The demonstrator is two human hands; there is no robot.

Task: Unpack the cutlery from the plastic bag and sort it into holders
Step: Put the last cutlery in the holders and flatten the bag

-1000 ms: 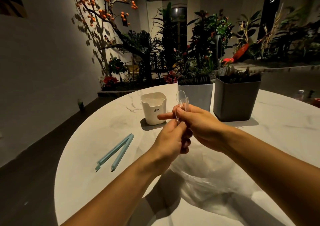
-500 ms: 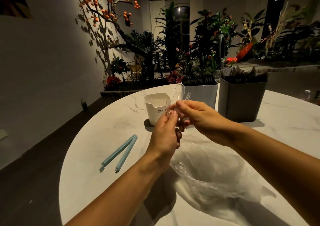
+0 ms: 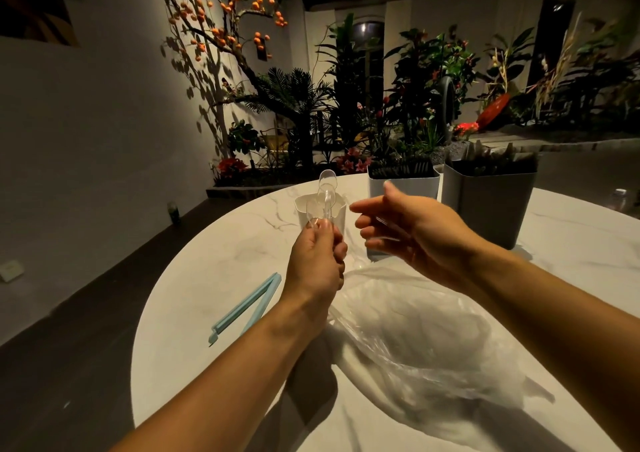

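Observation:
My left hand (image 3: 317,257) grips a small bunch of clear plastic spoons (image 3: 323,197) by their handles, bowls pointing up, just in front of the white holder (image 3: 341,214). My right hand (image 3: 412,230) hovers to the right of the spoons with relaxed, spread fingers and holds nothing. A crumpled clear plastic bag (image 3: 426,334) lies on the white marble table (image 3: 214,278) below both hands. Behind them stand a light grey holder (image 3: 403,183) with dark cutlery tips showing and a darker grey holder (image 3: 491,206) with more cutlery.
A light blue bag clip (image 3: 247,308) lies open on the table to the left of my left forearm. The round table's edge curves along the left, with dark floor beyond. Plants and a wall fill the background.
My right hand has let go of the spoons and drawn away to the right, its fingers spread. My left hand keeps the spoons and has shifted toward the white holder.

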